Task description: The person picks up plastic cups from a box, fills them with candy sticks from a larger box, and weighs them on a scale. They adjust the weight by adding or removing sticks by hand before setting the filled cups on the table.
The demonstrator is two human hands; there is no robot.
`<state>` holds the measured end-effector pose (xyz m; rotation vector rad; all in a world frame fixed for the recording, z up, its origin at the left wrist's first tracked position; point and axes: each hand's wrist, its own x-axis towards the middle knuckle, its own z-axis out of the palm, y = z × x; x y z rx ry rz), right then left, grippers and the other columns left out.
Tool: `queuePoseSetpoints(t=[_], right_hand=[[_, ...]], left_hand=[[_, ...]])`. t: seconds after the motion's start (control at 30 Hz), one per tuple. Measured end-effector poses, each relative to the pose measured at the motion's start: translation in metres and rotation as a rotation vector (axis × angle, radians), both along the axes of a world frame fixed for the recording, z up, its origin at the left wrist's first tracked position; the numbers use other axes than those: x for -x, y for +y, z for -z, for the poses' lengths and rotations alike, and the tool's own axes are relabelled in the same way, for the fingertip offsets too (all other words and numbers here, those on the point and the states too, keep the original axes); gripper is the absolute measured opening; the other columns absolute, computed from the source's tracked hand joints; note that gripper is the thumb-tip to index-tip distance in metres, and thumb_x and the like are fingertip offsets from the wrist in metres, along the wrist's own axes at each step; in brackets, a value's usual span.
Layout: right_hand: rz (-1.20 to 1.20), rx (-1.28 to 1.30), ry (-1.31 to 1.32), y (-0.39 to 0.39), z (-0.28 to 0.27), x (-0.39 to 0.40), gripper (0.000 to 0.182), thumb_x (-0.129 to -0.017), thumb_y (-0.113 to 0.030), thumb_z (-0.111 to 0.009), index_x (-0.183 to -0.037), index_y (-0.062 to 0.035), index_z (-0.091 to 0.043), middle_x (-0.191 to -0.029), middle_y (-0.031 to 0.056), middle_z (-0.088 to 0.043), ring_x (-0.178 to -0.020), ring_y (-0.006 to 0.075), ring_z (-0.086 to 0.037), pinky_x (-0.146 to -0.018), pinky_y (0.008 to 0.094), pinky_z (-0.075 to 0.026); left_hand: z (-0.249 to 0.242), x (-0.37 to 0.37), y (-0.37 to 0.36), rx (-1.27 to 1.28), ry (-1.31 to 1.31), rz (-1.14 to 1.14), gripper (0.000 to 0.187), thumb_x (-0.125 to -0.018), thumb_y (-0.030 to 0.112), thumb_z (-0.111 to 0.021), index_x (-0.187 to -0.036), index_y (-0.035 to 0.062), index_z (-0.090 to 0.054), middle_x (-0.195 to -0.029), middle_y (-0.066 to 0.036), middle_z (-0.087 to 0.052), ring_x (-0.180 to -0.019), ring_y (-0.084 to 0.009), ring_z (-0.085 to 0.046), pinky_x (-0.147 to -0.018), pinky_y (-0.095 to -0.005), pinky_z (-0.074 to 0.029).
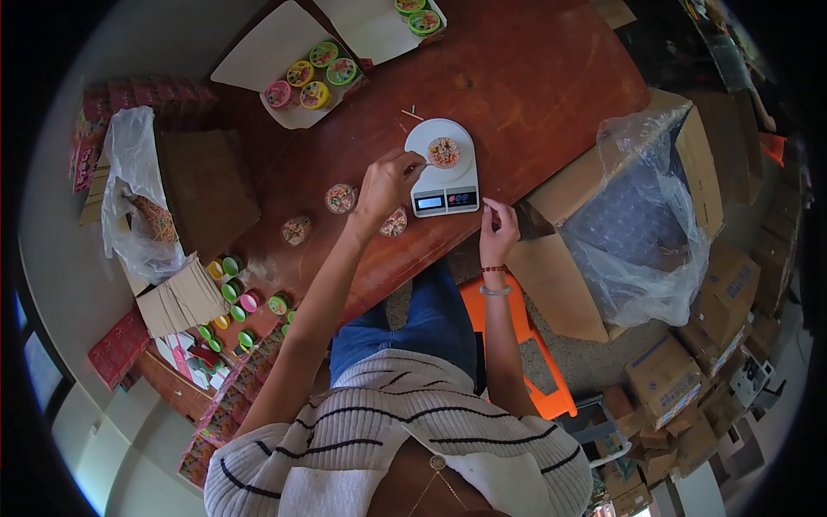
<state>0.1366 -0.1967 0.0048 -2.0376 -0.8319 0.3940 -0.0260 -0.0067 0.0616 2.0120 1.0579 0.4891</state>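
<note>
A white digital kitchen scale (466, 177) lies on the table in front of me, its display lit. On its round plate stands a small clear cup (444, 152) filled with tiny orange and multicoloured pieces. My left hand (389, 185) is over the left side of the plate, thumb and fingers pinched together beside the cup. Whatever is between the fingertips is too small to make out. Below and left of that hand are more filled cups, one (341, 198) farther out and one (394, 222) partly behind my wrist. My right hand (500, 231) is by the table edge near the scale's lower right corner, fingers loosely bent and apart, with nothing visible in them.
Two white boxes hold cups with coloured lids (313, 94) at the back of the red-brown table (534, 77). Coloured lids (230, 291) and an opened carton (207, 185) are at left. A plastic-lined carton (637, 224) stands at right, by an orange stool (551, 401).
</note>
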Motion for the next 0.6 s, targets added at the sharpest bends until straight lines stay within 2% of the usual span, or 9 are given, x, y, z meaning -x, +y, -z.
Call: queuePoseSetpoints(t=[0.1,0.2,0.43,0.53,0.6], right_hand=[[0.008,-0.004,0.03,0.005,0.001,0.002,0.018,-0.091,0.0,-0.067,-0.105,-0.0067,-0.075,-0.096,0.0087,-0.068,-0.083,0.0206,-0.067,-0.073,0.0311,-0.054],[0.0,-0.015,0.019,0.006,0.004,0.003,0.017,-0.091,0.001,-0.067,-0.105,-0.0063,-0.074,-0.096,0.0088,-0.068,-0.081,0.0202,-0.067,-0.073,0.0311,-0.054],[-0.018,-0.041,0.003,0.003,0.009,0.008,0.018,-0.091,0.002,-0.066,-0.105,-0.0056,-0.074,-0.096,0.0095,-0.068,-0.08,0.021,-0.067,-0.072,0.0316,-0.054],[-0.031,-0.006,0.022,0.002,0.009,0.009,0.018,-0.09,0.002,-0.067,-0.105,-0.0057,-0.074,-0.096,0.0097,-0.068,-0.081,0.0214,-0.067,-0.073,0.0315,-0.054],[-0.036,-0.004,0.002,0.002,0.01,0.008,0.018,-0.09,0.001,-0.067,-0.105,-0.0059,-0.074,-0.096,0.0095,-0.068,-0.081,0.0214,-0.067,-0.073,0.0314,-0.054]], left_hand=[[0.013,-0.016,-0.002,-0.107,0.006,0.106,0.011,-0.086,0.008,-0.068,-0.096,0.0048,-0.071,-0.09,-0.016,-0.067,-0.081,-0.0365,-0.068,-0.073,-0.0449,-0.056],[0.02,-0.028,0.0,-0.201,0.133,0.143,0.011,-0.084,0.004,-0.07,-0.095,0.0031,-0.07,-0.09,-0.016,-0.068,-0.077,-0.0358,-0.069,-0.07,-0.0427,-0.056],[0.028,-0.03,0.001,-0.17,0.095,0.096,0.009,-0.084,0.006,-0.068,-0.092,0.0034,-0.069,-0.089,-0.016,-0.067,-0.078,-0.037,-0.067,-0.07,-0.0451,-0.055],[0.029,-0.03,-0.003,-0.204,0.17,0.141,0.012,-0.085,0.009,-0.07,-0.096,0.0041,-0.069,-0.087,-0.016,-0.066,-0.076,-0.0352,-0.068,-0.069,-0.0442,-0.055],[0.021,-0.031,-0.006,-0.086,0.074,0.049,0.017,-0.088,0.014,-0.072,-0.102,0.0052,-0.069,-0.086,-0.016,-0.065,-0.075,-0.0326,-0.069,-0.068,-0.0438,-0.055]])
